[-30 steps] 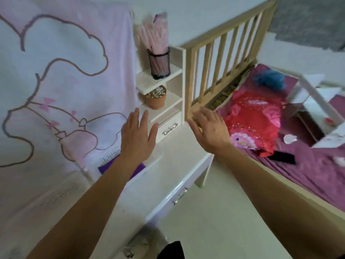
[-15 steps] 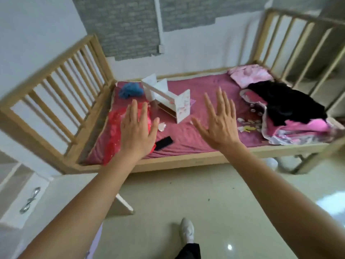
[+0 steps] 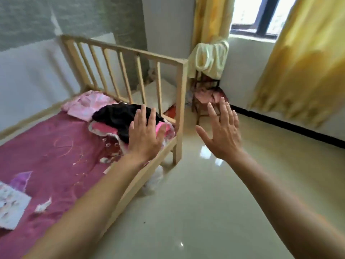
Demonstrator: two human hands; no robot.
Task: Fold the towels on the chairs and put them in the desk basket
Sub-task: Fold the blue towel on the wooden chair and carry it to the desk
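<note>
Left hand and right hand are held spread, empty, above a glossy floor; a towel is draped on a chair at one o'clock.

Pale yellow plain towel: uniform, no print. Dark brown wooden chair under it. Crumpled pink cloth on the seat: mottled light and deeper pink. Slatted bed frame of light natural wood: unpainted tan. Magenta bedsheet: thin gold looping lines. Black rumpled garment: solid. Hot-pink and white fabric beneath it. Pale pink fabric: faint lighter patches. Golden-yellow curtain: darker ochre blotches. Glossy floor tiles: cream-beige. Skirting strip: black. Wall: grey brick pattern above, white below.
</note>
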